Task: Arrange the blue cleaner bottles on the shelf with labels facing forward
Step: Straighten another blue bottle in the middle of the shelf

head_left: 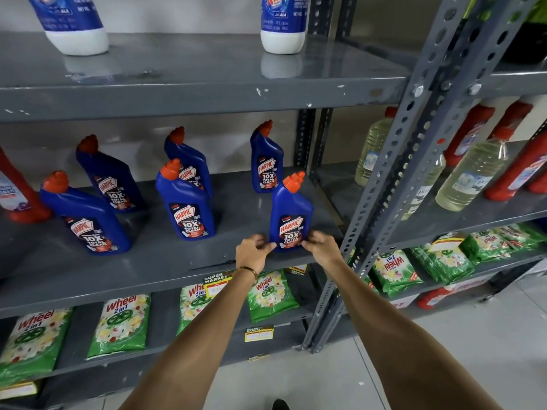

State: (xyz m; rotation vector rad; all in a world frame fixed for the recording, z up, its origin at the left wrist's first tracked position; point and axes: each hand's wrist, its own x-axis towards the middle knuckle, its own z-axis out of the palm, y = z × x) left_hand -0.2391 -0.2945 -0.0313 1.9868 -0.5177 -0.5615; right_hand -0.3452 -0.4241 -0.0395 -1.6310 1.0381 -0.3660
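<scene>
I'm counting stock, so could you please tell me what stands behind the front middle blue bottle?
Directly behind the front middle blue bottle stands another blue bottle, with its orange cap and upper label showing. Its lower body and base are covered, so nothing lower down can be checked.

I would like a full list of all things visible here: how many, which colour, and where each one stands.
Harpic bottles: six, blue with orange caps, middle shelf, labels forward; the front right one is between both hands.
White bottles: two, white with blue labels, top shelf.
Red bottles: one at the left of the middle shelf, several on the right rack.
Clear bottles: about three, pale yellow liquid, right rack.
Wheel packets: many, green, lower shelves of both racks.
Price tags: yellow, on shelf edges.
Shelf: grey metal, slotted posts.
Bangle: one, gold, left wrist.
Left hand: fingertips on the bottle's left side.
Right hand: fingertips on its right side.
</scene>
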